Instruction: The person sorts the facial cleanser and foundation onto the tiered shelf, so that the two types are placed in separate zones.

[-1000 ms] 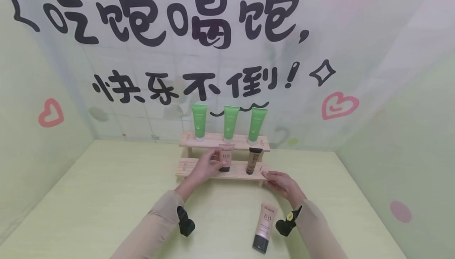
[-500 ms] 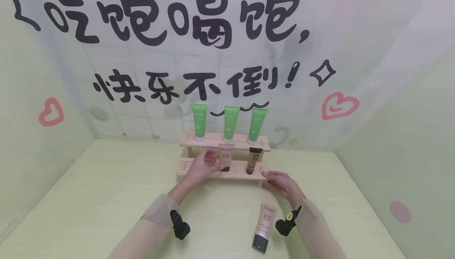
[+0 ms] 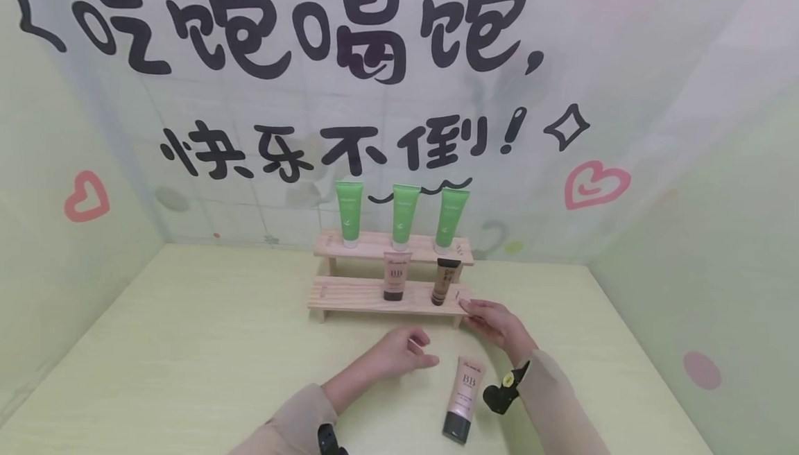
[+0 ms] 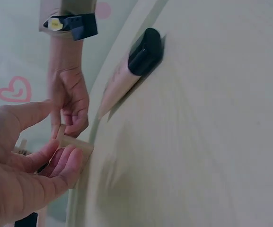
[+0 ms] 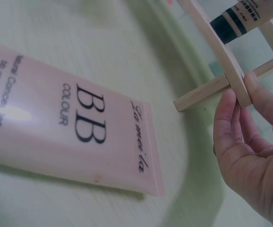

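Observation:
My left hand (image 3: pixel 399 354) hovers over the table, its fingers loosely bent around nothing. Just right of it, a pink BB cream tube (image 3: pixel 465 396) with a black cap lies on the table. My right hand (image 3: pixel 496 323) pinches the right end of the wooden two-step rack (image 3: pixel 356 295) between thumb and fingers, plain in the right wrist view. On the lower step a second pink BB cream tube (image 3: pixel 396 278) stands on its cap, left of a brown foundation tube (image 3: pixel 445 283) with a dark cap.
Three green tubes, the left one (image 3: pixel 349 213), the middle one (image 3: pixel 405 216) and the right one (image 3: pixel 451 219), stand on the rack's upper step. Behind it rises a printed wall (image 3: pixel 281 108), and side walls flank the table (image 3: pixel 156 344).
My left hand has let go of the pink tube on the lower step and moved down and right, towards the lying tube. My right hand keeps its place on the rack.

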A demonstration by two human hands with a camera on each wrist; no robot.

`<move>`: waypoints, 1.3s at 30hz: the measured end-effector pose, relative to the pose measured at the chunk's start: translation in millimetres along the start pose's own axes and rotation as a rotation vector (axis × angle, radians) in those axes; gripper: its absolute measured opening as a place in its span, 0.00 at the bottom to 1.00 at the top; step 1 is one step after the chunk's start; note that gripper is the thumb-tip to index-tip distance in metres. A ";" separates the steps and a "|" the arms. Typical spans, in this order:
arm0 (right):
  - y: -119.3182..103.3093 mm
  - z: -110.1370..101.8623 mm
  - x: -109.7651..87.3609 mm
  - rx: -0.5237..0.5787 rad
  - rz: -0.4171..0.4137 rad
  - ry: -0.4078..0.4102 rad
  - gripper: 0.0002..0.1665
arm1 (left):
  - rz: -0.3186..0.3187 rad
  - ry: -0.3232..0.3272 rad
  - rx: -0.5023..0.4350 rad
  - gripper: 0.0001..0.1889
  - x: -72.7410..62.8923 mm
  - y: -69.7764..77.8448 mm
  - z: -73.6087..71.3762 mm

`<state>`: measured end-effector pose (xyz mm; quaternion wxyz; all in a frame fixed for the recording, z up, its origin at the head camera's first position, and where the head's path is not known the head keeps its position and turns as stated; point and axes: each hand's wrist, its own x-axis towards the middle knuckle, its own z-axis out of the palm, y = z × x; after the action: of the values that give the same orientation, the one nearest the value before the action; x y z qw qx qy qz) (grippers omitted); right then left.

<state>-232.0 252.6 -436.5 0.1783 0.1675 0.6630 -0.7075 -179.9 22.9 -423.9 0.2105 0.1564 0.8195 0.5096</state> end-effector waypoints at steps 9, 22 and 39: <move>0.3 2.3 -1.0 -0.054 -0.055 0.021 0.37 | -0.006 -0.092 0.054 0.18 1.5 -1.9 32.5; -3.8 12.5 -7.1 -0.315 -0.168 0.166 0.30 | 0.011 -0.085 0.031 0.26 -1.3 0.3 55.5; -17.7 15.2 -7.8 -0.471 -0.093 0.171 0.26 | 0.007 -0.110 0.090 0.23 -1.1 2.8 67.8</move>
<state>-233.5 238.7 -416.2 0.1227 0.1499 0.8292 -0.5243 -144.7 75.9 -447.7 0.2462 0.1961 0.8283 0.4636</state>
